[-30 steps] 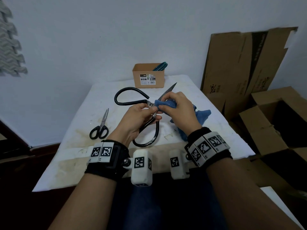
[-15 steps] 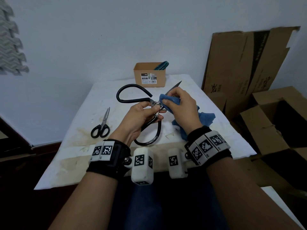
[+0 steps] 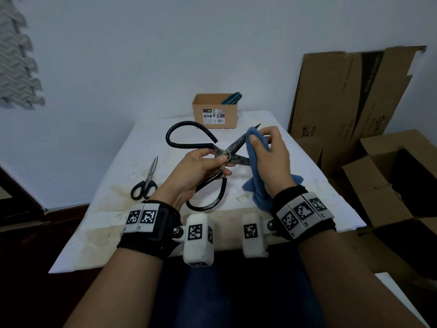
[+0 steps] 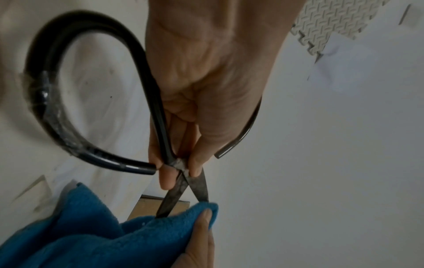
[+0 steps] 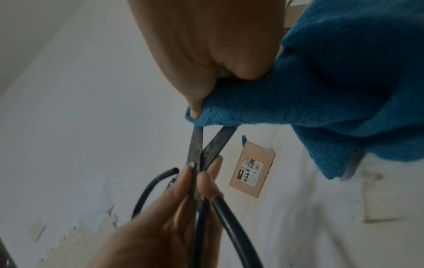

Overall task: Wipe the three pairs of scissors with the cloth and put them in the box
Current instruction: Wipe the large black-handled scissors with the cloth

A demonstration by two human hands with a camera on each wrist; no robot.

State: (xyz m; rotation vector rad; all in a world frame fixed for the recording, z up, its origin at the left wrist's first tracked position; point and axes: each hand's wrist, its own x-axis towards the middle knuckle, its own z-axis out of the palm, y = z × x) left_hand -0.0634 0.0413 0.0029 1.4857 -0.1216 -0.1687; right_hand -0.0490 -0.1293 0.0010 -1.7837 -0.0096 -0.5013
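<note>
Scissors (image 3: pixel 227 151), big ones with black loop handles and dark blades spread apart, are held above the table (image 3: pixel 118 192). Left hand (image 3: pixel 198 171) pinches them at the pivot between thumb and fingers. Right hand (image 3: pixel 269 159) grips the cloth (image 3: pixel 257 166), folding it over the blades near their tips, one tip poking out beyond it; the rest of the cloth hangs down to the table. Small scissors (image 3: pixel 145 183) lie flat to the left. Box (image 3: pixel 215 112) stands at the far edge with teal handles (image 3: pixel 231 98) sticking out of it.
</note>
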